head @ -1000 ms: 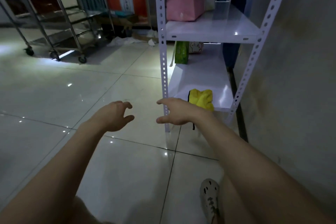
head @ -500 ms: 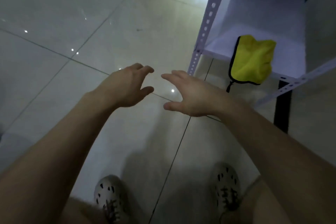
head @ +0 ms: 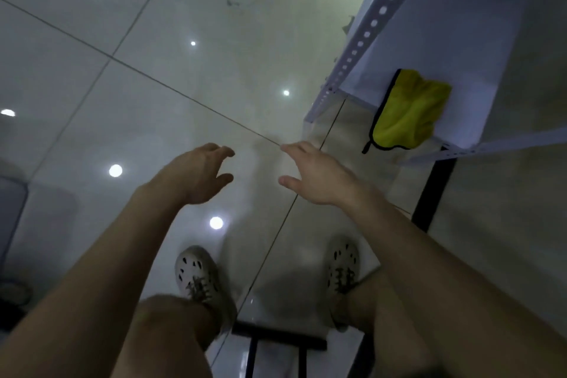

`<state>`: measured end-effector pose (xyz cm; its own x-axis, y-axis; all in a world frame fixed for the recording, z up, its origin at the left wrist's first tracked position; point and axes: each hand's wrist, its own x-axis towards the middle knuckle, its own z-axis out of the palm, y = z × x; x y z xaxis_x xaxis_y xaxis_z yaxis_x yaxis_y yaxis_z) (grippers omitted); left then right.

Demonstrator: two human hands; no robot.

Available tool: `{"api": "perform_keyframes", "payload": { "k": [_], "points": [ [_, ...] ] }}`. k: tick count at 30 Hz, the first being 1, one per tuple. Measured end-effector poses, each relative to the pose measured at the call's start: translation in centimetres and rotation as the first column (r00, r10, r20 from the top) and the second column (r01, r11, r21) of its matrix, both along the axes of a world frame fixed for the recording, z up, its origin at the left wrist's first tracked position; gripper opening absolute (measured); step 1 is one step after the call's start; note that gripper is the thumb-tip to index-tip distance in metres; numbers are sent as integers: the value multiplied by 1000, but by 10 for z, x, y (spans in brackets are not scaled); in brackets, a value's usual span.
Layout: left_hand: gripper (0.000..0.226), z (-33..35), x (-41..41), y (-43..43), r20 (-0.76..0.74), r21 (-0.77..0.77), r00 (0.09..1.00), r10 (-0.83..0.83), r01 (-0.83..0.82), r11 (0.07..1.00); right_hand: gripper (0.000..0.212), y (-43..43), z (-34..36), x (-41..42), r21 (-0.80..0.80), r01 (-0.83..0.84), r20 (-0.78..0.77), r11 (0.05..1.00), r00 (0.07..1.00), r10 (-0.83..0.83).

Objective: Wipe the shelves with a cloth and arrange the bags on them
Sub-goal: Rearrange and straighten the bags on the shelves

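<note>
The yellow cloth [head: 411,110] lies crumpled on the white shelf [head: 460,37], the only thing seen on it. It sits at the near edge, and its black-trimmed corner hangs over the lip. The left grip [head: 196,176] and right grip [head: 319,179] hover over the tiled floor [head: 147,77], both released with fingers spread and holding nothing, the right one nearer the cloth.

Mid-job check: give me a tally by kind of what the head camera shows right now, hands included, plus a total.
Yellow cloth: 1
White shelf unit: 1
Hands: 2, left hand and right hand, both empty
Shoes: 2, left shoe and right shoe
Total: 6
</note>
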<state>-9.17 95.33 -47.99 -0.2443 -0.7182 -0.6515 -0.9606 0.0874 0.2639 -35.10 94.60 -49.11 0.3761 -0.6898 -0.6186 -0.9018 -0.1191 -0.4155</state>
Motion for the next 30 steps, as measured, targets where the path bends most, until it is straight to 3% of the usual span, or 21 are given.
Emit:
{"api": "perform_keyframes", "payload": {
  "k": [9, 17, 21, 30],
  "points": [
    [59, 257, 49, -7, 10, -49, 999, 40, -39, 998, 74, -8, 237, 44, 13, -4, 24, 1000, 1000, 4],
    [58, 457, 129, -53, 14, -240, 997, 75, -69, 968, 69, -63, 423, 117, -160, 25, 15, 987, 1000, -23],
    [58, 517, 167, -58, 33, -298, 997, 66, -53, 953, 69, -69, 484, 145, -217, 58, 35, 974, 998, -52],
    [59, 592, 204, -116, 7, -442, 996, -90, 84, 893, 60, -78, 566, 162, -323, 270, 243, 907, 950, -196]
  ]
}}
